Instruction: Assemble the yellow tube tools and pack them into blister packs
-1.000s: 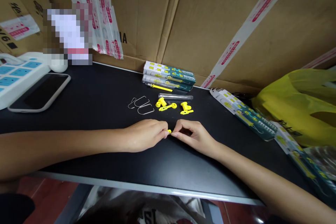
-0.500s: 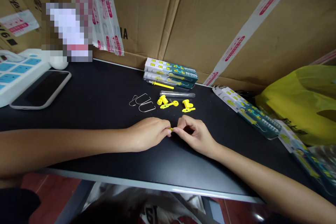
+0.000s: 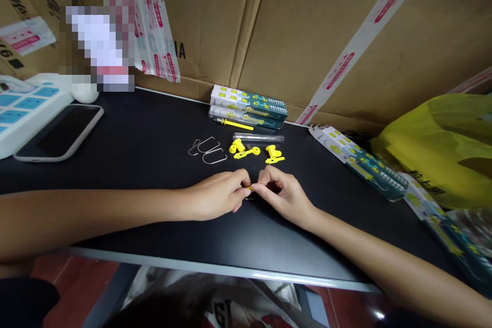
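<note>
My left hand (image 3: 221,195) and my right hand (image 3: 284,195) meet over the black table, both pinching a small yellow plastic part (image 3: 249,189). Fingers hide most of it, and a thin piece of metal wire (image 3: 249,198) shows just below. Behind my hands lie bent metal hooks (image 3: 213,154), a yellow piece with a ring end (image 3: 246,153), a yellow cap (image 3: 238,145) and a small spring (image 3: 249,146). More yellow parts (image 3: 273,152) lie to their right. Farther back rest a clear plastic tube (image 3: 258,138) and a yellow rod (image 3: 237,124).
Printed boxes (image 3: 248,105) stand against the cardboard at the back; more boxes (image 3: 361,164) line the right side beside a yellow bag (image 3: 430,148). At left are a phone (image 3: 59,132) and a white power strip (image 3: 28,107). The table's front edge (image 3: 215,267) is near me.
The left fingers have shifted and loosened slightly around the yellow part, and a bit of wire now shows under them. The parts on the table stay in place.
</note>
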The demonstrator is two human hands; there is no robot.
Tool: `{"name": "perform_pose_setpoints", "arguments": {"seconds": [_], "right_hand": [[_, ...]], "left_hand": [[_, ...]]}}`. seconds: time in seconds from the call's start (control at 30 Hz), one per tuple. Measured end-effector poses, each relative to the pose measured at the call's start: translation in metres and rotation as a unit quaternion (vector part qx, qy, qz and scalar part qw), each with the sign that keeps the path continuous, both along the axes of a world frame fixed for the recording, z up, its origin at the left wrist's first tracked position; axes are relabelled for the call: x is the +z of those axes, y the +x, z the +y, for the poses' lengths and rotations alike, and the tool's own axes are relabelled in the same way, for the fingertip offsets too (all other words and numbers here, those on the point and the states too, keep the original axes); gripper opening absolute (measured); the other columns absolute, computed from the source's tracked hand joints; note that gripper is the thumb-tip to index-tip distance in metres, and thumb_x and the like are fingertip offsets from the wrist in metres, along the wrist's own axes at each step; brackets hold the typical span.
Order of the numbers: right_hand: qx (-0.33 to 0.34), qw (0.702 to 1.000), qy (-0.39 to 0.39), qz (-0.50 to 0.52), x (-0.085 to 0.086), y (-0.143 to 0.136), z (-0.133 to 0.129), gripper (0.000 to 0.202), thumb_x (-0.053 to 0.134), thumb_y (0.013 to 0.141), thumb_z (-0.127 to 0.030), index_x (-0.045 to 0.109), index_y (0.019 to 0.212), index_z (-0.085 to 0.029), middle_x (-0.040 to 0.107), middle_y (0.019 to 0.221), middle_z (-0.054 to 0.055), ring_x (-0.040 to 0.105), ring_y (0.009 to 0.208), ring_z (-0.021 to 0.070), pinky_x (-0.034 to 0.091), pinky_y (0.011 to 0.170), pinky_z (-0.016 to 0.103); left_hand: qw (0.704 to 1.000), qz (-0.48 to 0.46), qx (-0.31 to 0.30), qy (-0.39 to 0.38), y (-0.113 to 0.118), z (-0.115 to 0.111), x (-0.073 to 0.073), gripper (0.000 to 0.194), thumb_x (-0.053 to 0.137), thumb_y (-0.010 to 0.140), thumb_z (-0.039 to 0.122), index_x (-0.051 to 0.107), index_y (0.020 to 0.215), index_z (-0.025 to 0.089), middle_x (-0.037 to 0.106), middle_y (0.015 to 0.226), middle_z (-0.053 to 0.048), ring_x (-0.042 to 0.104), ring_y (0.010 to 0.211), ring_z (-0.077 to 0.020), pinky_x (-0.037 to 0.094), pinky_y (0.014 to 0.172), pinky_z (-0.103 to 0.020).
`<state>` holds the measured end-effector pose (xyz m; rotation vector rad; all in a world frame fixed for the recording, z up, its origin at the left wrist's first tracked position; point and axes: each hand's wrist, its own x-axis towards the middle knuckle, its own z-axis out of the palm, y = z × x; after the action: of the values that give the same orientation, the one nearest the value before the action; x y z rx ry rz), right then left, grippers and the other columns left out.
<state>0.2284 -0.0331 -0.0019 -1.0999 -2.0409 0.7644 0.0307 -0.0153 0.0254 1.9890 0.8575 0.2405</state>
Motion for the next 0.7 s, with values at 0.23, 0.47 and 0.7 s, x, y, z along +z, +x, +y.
{"name": "perform_pose_setpoints", "arguments": {"seconds": [0.23, 0.47, 0.7], "right_hand": [[0.035, 0.999, -0.035, 0.004, -0.001, 0.007, 0.003, 0.022, 0.058, 0.087, -0.034, 0.049, 0.072, -0.019, 0.053, 0.065, -0.001, 0.046, 0.057, 0.0108, 0.036, 0.053, 0.025], [0.051, 0.996, -0.066, -0.019, 0.005, 0.011, 0.003, 0.022, 0.058, 0.087, -0.036, 0.052, 0.075, -0.019, 0.051, 0.064, -0.001, 0.044, 0.056, 0.0102, 0.036, 0.052, 0.024], [0.124, 0.983, -0.131, -0.040, 0.014, 0.017, 0.004, 0.020, 0.057, 0.087, -0.034, 0.056, 0.077, -0.017, 0.054, 0.068, -0.001, 0.045, 0.058, 0.0093, 0.038, 0.052, 0.023]], "left_hand": [[0.998, 0.046, -0.042, 0.005, -0.001, 0.004, 0.008, 0.022, 0.039, 0.091, 0.031, 0.050, 0.078, 0.017, 0.054, 0.065, 0.004, 0.050, 0.062, -0.0103, 0.035, 0.058, -0.022], [0.996, 0.077, -0.043, 0.015, -0.003, 0.006, 0.012, 0.020, 0.038, 0.091, 0.031, 0.051, 0.081, 0.018, 0.053, 0.069, 0.003, 0.048, 0.063, -0.0111, 0.034, 0.059, -0.023], [0.993, 0.071, -0.030, 0.088, -0.002, 0.004, 0.004, 0.018, 0.037, 0.092, 0.028, 0.049, 0.083, 0.018, 0.055, 0.078, 0.001, 0.052, 0.074, -0.0134, 0.036, 0.064, -0.024]]}}
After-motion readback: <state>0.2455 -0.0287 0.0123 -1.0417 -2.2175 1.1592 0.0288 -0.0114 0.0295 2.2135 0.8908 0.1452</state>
